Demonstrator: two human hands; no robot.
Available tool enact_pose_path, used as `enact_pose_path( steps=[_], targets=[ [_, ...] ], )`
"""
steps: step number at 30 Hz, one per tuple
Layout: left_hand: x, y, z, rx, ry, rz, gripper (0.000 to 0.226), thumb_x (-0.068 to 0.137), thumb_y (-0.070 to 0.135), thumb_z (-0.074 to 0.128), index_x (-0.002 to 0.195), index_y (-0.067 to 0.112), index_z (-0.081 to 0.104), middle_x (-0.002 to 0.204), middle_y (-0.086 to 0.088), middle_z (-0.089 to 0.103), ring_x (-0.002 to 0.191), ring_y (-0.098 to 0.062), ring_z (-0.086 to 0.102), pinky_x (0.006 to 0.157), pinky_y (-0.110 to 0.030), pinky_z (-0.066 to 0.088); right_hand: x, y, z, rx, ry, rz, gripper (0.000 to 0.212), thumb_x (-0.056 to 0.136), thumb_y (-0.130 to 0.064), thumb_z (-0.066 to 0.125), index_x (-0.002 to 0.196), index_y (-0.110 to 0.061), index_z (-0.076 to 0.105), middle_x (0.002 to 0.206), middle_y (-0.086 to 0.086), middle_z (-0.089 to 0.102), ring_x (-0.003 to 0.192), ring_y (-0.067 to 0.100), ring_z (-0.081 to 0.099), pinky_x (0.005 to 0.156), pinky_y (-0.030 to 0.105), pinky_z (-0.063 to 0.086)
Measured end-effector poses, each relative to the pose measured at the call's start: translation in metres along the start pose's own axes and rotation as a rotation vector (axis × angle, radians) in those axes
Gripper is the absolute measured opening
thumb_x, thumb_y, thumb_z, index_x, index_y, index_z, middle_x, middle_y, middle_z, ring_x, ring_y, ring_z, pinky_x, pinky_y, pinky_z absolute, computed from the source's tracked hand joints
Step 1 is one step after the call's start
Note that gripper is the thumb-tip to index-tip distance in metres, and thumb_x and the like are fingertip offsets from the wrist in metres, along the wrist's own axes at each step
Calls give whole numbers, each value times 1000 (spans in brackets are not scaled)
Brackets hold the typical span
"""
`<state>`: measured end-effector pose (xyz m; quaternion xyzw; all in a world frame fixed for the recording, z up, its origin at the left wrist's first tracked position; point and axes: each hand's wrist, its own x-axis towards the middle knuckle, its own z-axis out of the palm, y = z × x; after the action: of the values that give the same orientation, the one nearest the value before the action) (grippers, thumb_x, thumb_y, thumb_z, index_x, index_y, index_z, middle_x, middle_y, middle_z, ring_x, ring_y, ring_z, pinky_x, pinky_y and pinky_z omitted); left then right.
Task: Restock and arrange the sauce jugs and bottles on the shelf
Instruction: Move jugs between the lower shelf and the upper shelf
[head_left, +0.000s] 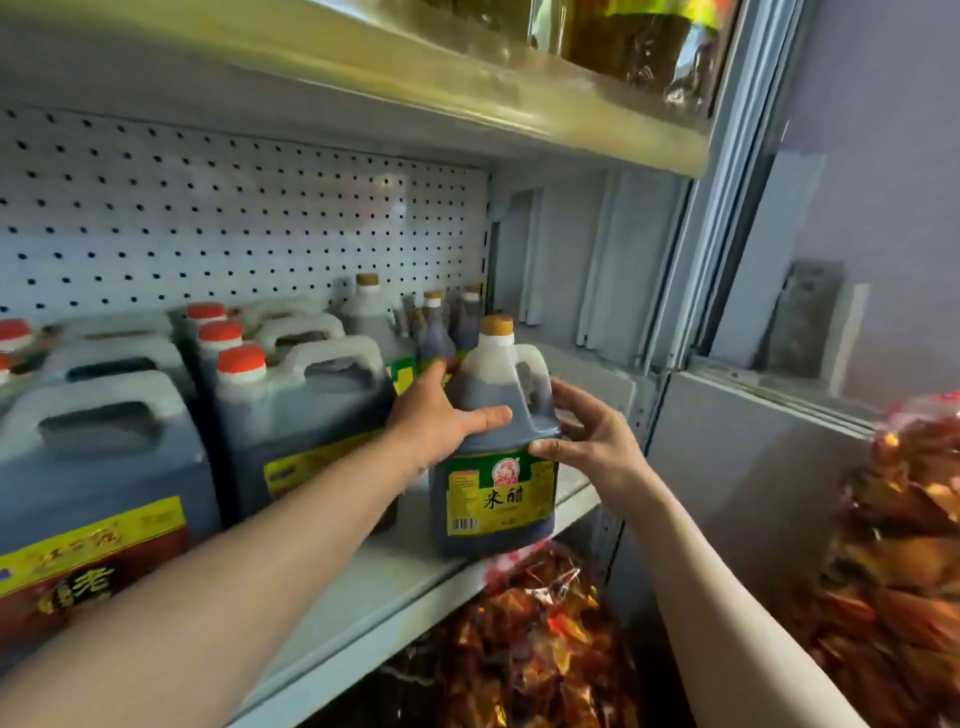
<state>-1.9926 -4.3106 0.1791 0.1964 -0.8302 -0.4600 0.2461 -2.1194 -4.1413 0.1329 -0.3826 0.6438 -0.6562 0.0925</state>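
shelf mostly stocked, one vinegar jug going in at the right end

the shelf (395, 587) already carries a block of big red-capped jugs (291, 415) filling its left and middle, and behind them a small cluster of tan-capped bottles (434, 332) against the pegboard (234, 223). what looks left is the open stretch at the right end. there the tan-capped vinegar jug (496, 441) stands on the shelf's front edge, label facing out, just beside the big jugs. the left hand (441, 415) wraps its shoulder, thumb across the front; the right hand (587, 431) has spread fingers pressed to its handle side. the neighbouring big jug crowds the left hand; the right upright (670, 291) limits sideways room. bags of red goods (524, 639) sit below.
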Motion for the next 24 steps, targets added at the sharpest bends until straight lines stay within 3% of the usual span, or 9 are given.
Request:
enact_pose_path(
  steps=[6, 11, 16, 20, 24],
  targets=[
    [21, -7, 18, 230, 109, 2, 84, 67, 49, 86, 137, 30, 44, 132, 5, 62, 116, -25, 60, 93, -38, 50, 39, 36, -13, -41, -130, -35, 81, 72, -5, 83, 145, -18, 49, 141, 4, 60, 132, 25, 55, 106, 45, 48],
    [32, -1, 13, 375, 96, 31, 75, 65, 50, 87, 120, 19, 48, 126, -2, 61, 112, -26, 58, 80, -32, 43, 41, 48, -11, -15, -167, -24, 78, 79, -7, 76, 148, -17, 42, 145, 3, 56, 135, 22, 51, 110, 48, 45],
    [35, 9, 5, 590, 11, 105, 90, 63, 56, 85, 132, 21, 40, 134, -8, 55, 126, -29, 47, 96, -40, 45, 30, 66, -8, -68, -246, 2, 97, 78, -8, 80, 156, -27, 25, 149, -6, 50, 135, 16, 51, 105, 42, 49],
    [53, 30, -10, 670, -80, 122, 84, 62, 60, 82, 127, 21, 48, 130, -8, 55, 125, -28, 44, 98, -40, 43, 34, 76, -6, -36, -236, 37, 96, 72, -12, 83, 152, -28, 32, 138, -7, 60, 126, 16, 59, 99, 39, 54],
    [80, 53, -21, 814, -155, 117, 68, 62, 61, 83, 109, 18, 61, 111, -4, 63, 101, -24, 55, 76, -33, 42, 45, 85, -1, -83, -209, 51, 82, 71, -25, 87, 143, -23, 47, 131, -5, 66, 125, 15, 59, 103, 48, 51]
  ],
)
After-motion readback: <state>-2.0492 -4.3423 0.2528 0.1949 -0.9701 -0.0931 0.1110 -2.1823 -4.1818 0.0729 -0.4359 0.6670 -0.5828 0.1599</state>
